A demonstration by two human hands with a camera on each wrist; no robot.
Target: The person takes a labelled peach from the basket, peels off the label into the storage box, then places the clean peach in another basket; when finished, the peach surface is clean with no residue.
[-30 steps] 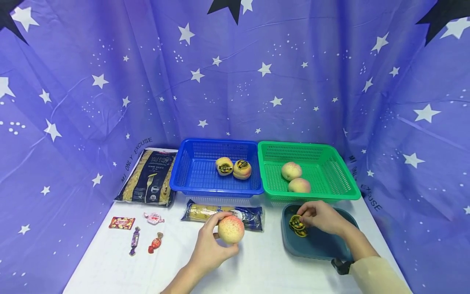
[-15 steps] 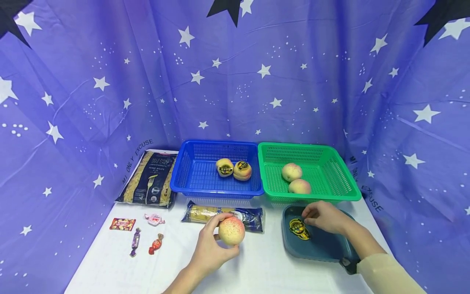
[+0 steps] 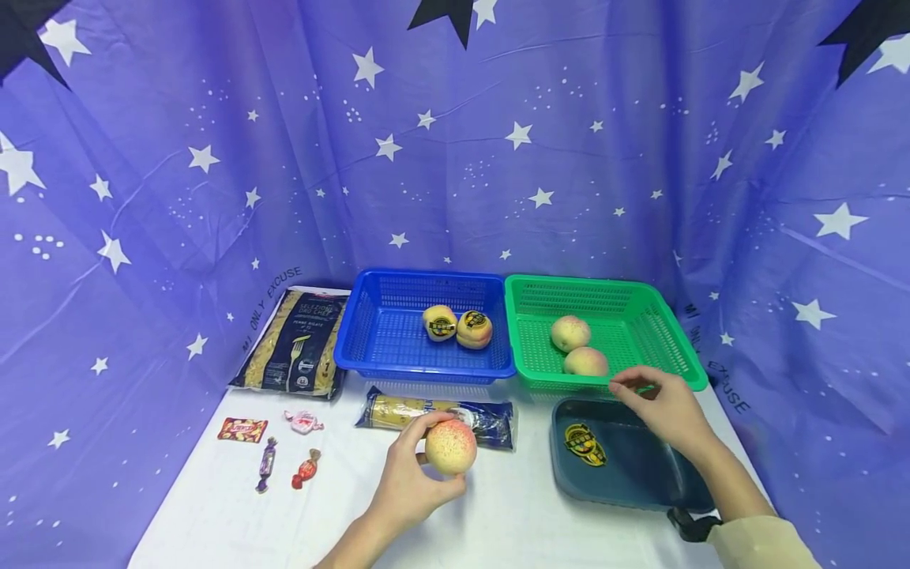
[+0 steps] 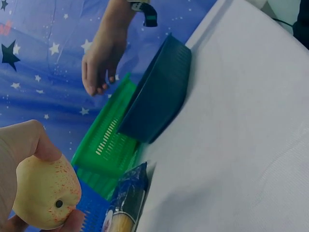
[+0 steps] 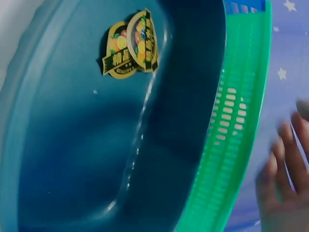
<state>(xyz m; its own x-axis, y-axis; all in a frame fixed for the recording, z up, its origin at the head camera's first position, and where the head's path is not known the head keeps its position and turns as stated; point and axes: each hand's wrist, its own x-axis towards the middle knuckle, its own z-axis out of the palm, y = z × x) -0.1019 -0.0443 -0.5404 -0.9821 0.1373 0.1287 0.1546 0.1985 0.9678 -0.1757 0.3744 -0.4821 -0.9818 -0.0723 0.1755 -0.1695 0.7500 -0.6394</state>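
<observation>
At the far left of the white tabletop (image 3: 512, 521) lies a flat, crinkly bag of pasta (image 3: 295, 344), and nearer to me four small foil-wrapped sweets (image 3: 273, 444) are scattered. A long, glossy pasta packet (image 3: 490, 420) lies just in front of the blue basket (image 3: 355, 348), a rectangular plastic mesh one holding two round peaches with stickers (image 3: 457, 326).

My left hand (image 3: 407, 484) has its fingers and thumb curled round a bare peach (image 3: 449, 446), round, yellowish and speckled red, holding it just above the tabletop, near the long packet. In the left wrist view its skin looks smooth, with a small dark dimple.

Right of the blue basket, touching it, stands the green basket (image 3: 661, 332), the same mesh plastic, with two plain peaches (image 3: 577, 344) inside. In front of it sits a smooth, dark teal tray (image 3: 640, 474) with rounded corners; a small pile of round stickers (image 3: 584, 443) lies on its floor. My right hand (image 3: 663, 405) hangs over the tray's far edge, by the green basket's near rim, fingers loosely bent and holding nothing.
</observation>
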